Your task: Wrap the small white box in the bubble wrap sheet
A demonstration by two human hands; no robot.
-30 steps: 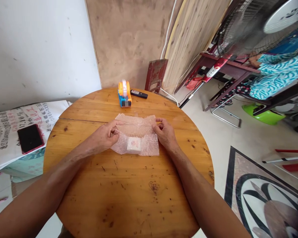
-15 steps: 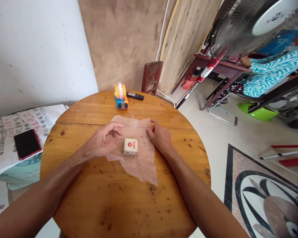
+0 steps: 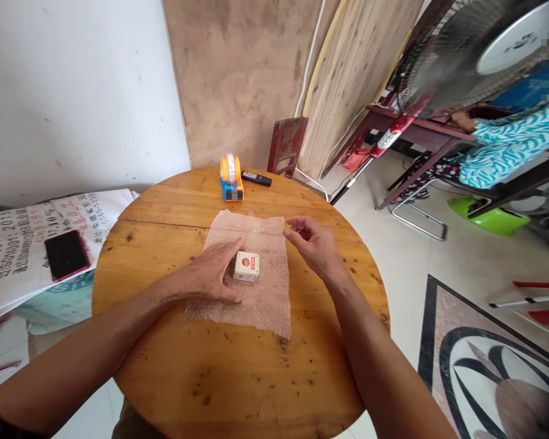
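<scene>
Fingers of left hand point(image 3: 213, 275) flat, touching small box point(image 3: 246, 266) on bubble wrap point(image 3: 251, 299); right hand point(image 3: 313, 244) loosely curled, empty; round wooden table point(image 3: 238, 378).

Round wooden table point(image 3: 238, 378) with bubble wrap point(image 3: 260, 305), tape dispenser point(image 3: 231, 177), black remote point(image 3: 257, 178).

One head-worn camera looks forward and steeply down; the round table point(image 3: 238, 378) lies near.
</scene>
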